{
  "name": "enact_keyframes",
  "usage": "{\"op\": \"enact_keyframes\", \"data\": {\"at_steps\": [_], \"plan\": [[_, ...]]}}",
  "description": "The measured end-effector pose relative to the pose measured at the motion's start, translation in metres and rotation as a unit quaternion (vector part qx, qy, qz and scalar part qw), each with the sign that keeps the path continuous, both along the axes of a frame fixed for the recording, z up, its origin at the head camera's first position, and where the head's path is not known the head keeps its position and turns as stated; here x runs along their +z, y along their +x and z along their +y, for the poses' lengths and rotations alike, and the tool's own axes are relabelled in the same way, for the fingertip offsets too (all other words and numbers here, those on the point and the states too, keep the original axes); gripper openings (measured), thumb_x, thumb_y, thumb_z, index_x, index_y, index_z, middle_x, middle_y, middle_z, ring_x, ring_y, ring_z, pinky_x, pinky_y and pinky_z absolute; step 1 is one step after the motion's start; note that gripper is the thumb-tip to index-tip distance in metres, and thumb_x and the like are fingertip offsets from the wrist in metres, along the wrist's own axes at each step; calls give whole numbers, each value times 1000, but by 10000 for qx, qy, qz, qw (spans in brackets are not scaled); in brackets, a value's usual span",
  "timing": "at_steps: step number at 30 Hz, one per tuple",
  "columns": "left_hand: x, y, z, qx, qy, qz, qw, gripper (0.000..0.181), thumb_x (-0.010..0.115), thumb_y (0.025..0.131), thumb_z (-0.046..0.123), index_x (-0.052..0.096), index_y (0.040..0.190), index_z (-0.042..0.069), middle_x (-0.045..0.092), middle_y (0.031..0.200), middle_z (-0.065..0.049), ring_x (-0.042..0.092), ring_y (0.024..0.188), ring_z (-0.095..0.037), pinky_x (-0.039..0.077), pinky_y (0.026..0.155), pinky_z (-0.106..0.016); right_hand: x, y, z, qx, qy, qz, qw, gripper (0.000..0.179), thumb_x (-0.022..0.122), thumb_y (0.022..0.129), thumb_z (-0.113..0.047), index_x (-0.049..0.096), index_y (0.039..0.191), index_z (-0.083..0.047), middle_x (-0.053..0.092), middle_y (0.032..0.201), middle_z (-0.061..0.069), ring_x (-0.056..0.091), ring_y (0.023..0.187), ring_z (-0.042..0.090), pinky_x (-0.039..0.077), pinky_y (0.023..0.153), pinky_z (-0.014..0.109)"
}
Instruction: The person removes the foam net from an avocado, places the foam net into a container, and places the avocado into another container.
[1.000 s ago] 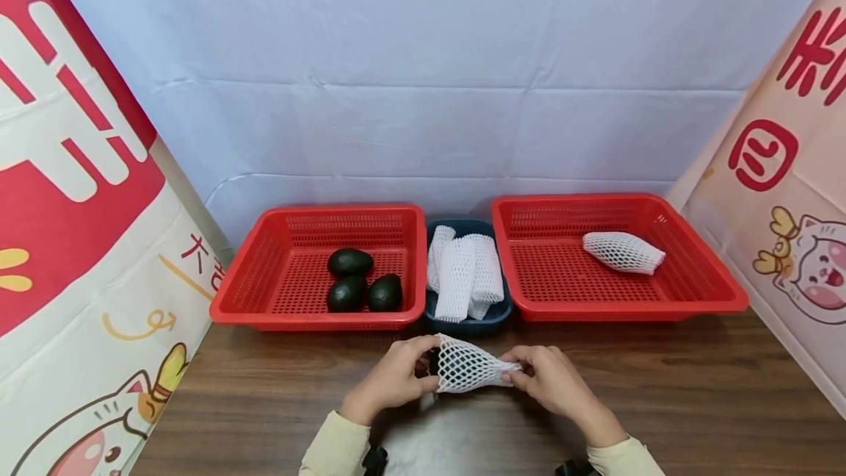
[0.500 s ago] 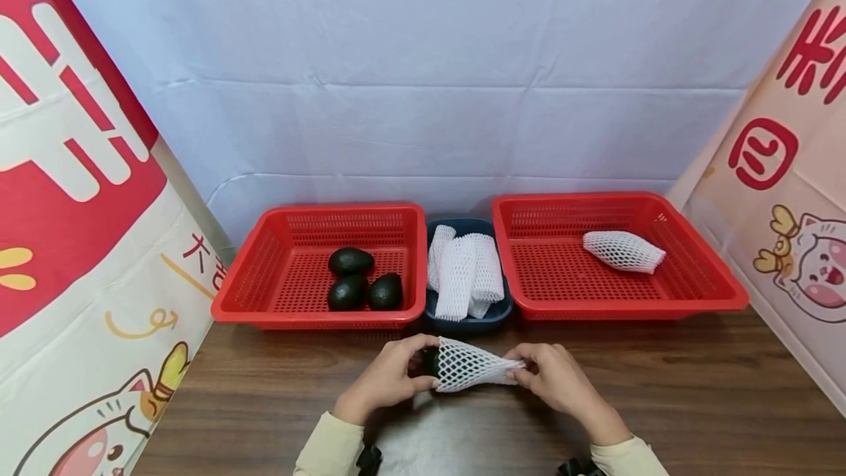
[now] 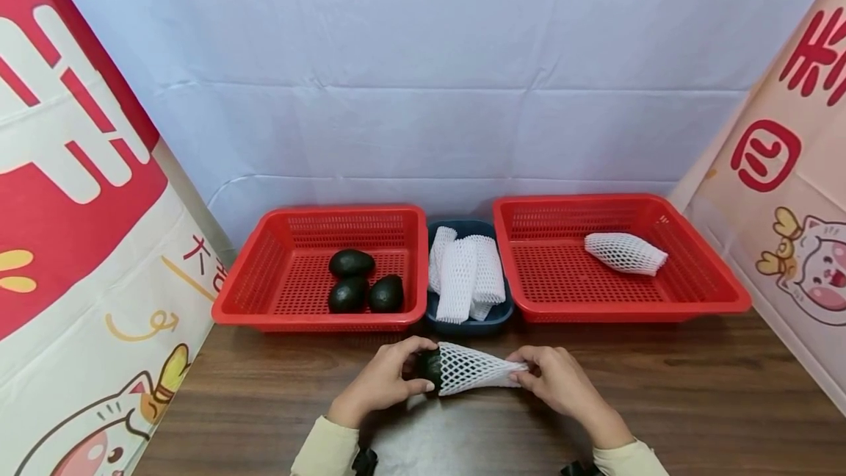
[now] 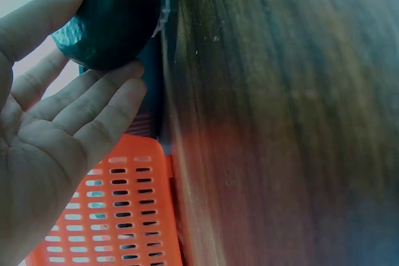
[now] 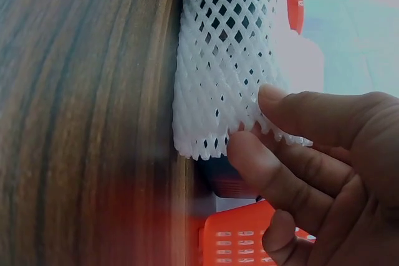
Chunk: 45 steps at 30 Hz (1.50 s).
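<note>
Cream cuffs (image 3: pixel 327 448) are entering at the near edge, black wrist straps (image 3: pixel 365 461) beside them. Both hands are working over the dark brown wood-grain tabletop (image 3: pixel 251 395). Left hand (image 3: pixel 380 380) is gripping the bare end of a dark green avocado (image 3: pixel 430 366), thumb on one side, fingers on the other. Right hand (image 3: pixel 557 382) is pinching the gathered tail of a white foam mesh sleeve (image 3: pixel 472 369) between thumb and fingers. Avocado is sitting between the hands, part inside the sleeve's wide mouth; long axis of the pair is running left to right across the person's front, sleeve narrowing rightward. Left hand is the nearer, on the fruit itself; right is touching only the tail. Can't tell whether the fruit is resting on the wood. Versus the earlier frames: more dark skin is showing left of the mouth, left fingers are lying clear of the mesh edge, hands are spreading slightly wider. Behind: red plastic basket (image 3: pixel 311 319) at left is holding three loose avocados (image 3: pixel 351 263); navy blue tub (image 3: pixel 465 327) in the middle is holding spare foam sleeves (image 3: pixel 457 281); second red basket (image 3: pixel 628 308) at right is holding one netted dark fruit (image 3: pixel 624 253). Pale cloth backdrop (image 3: pixel 423 116) is hanging farthest.
</note>
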State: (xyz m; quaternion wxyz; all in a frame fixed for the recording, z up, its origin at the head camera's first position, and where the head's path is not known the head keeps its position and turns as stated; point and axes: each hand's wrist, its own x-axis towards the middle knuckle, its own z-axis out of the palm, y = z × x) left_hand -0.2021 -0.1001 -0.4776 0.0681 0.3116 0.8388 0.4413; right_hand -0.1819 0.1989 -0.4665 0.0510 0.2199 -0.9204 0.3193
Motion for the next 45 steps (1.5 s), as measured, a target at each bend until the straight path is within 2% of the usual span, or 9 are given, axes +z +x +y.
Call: {"op": "enact_keyframes", "data": {"at_steps": [6,12,17,22,25,30,37,45], "plan": [[0,0,1,-5,-34,22,10000,47,76,77,9,56,119,12,59,113,2,59,90,-9,48,76,-27,1,1,-1,-8,17,-17,10000,17,78,72,-9,70,85,-17,60,74,-13,45,59,-1,39,53,23],[1,-1,3,117,-264,357,9989,56,80,71,14,56,121,10,59,116,1,56,101,-13,44,87,-30,12,3,-2,-246,483,-335,9980,30,79,73,-18,69,101,-13,60,76,-11,48,59,2,40,51,25],[1,-2,4,220,-385,456,9980,59,83,68,19,57,121,10,58,117,1,54,107,-15,41,91,-31,20,3,-5,-300,821,-241,9959,40,80,71,-23,67,107,-12,61,93,-3,50,72,11,43,61,32],[1,-2,6,263,-458,477,9975,61,84,67,24,57,120,10,58,116,3,53,106,-11,41,90,-30,22,3,-11,-91,856,3,9963,42,81,69,-23,67,107,-11,57,99,-2,52,86,14,47,72,37],[2,-2,8,324,-507,441,9972,64,84,67,26,57,122,8,58,117,1,52,108,-12,40,92,-31,21,1,-17,160,803,97,9966,42,80,70,-21,66,108,-9,59,102,0,56,93,17,47,78,40],[4,-1,12,452,-628,228,9967,67,84,66,28,57,122,5,58,117,0,52,107,-11,41,92,-31,17,-2,-26,476,808,196,9954,38,78,73,-17,65,108,-7,62,102,3,58,92,19,47,77,41],[2,-2,13,595,-662,80,9960,63,86,64,30,61,117,9,61,111,3,54,99,-8,43,86,-29,9,-5,-32,475,709,390,9956,24,76,73,-9,68,95,-12,65,92,-3,60,82,11,48,68,34],[3,-2,13,584,-625,14,9963,62,86,64,29,61,117,9,61,110,3,54,98,-8,43,85,-28,8,-5,-34,427,643,350,9964,22,76,74,-9,68,94,-14,65,90,-4,60,80,10,48,66,33]]}}
